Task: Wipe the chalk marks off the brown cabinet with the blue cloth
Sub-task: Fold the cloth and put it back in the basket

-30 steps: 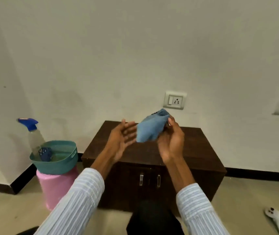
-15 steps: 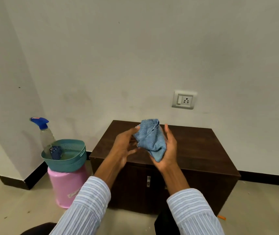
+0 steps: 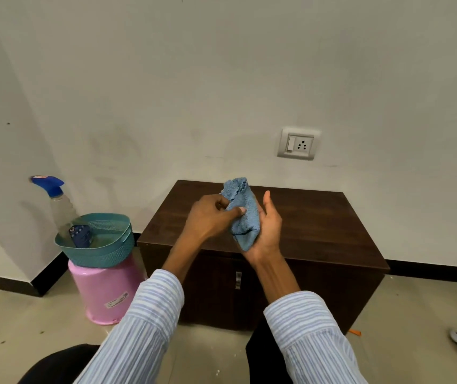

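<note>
Head view: blue cloth (image 3: pixel 244 214) is hanging bunched above brown cabinet (image 3: pixel 319 225), not touching it.
Left hand (image 3: pixel 208 217): is now pinching the cloth; it was open a second ago.
Right hand (image 3: pixel 270 231): is cradling it on a flat palm.
Chalk marks: none are showing; the wiping stage is unclear.

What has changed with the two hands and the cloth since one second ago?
The left hand, open and apart from the blue cloth before, moved right and now pinches it. The cloth went from the fingers of the right hand down into its palm. The brown cabinet stayed as it was.
</note>
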